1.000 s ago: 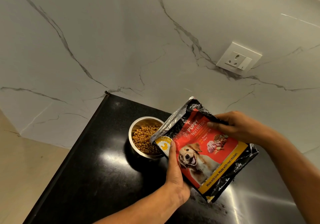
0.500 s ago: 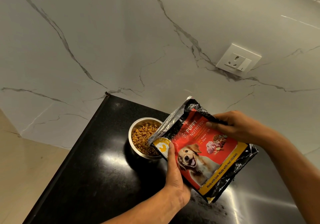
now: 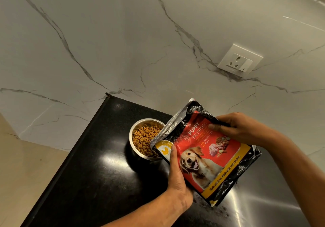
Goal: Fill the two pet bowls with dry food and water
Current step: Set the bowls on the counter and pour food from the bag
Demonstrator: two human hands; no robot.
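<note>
A steel pet bowl [image 3: 134,132] stands on the black countertop [image 3: 98,179], holding brown dry kibble [image 3: 146,139]. Just right of it I hold a red and black puppy food bag [image 3: 207,149] with a dog picture, its torn open mouth pointing up and left over the bowl's right rim. My left hand [image 3: 176,175] grips the bag's lower left edge, thumb on the front. My right hand [image 3: 237,128] grips its upper right edge. A second bowl is not in view.
A white marble wall [image 3: 123,42] rises behind the counter, with a white socket and switch plate [image 3: 240,60] at the right. The counter's left edge [image 3: 70,156] drops to a beige floor [image 3: 15,170]. A shiny steel surface [image 3: 263,207] lies at the lower right.
The bag has tipped back a little, its mouth rising away from the bowl. Both hands keep their grip. The bowl has not moved.
</note>
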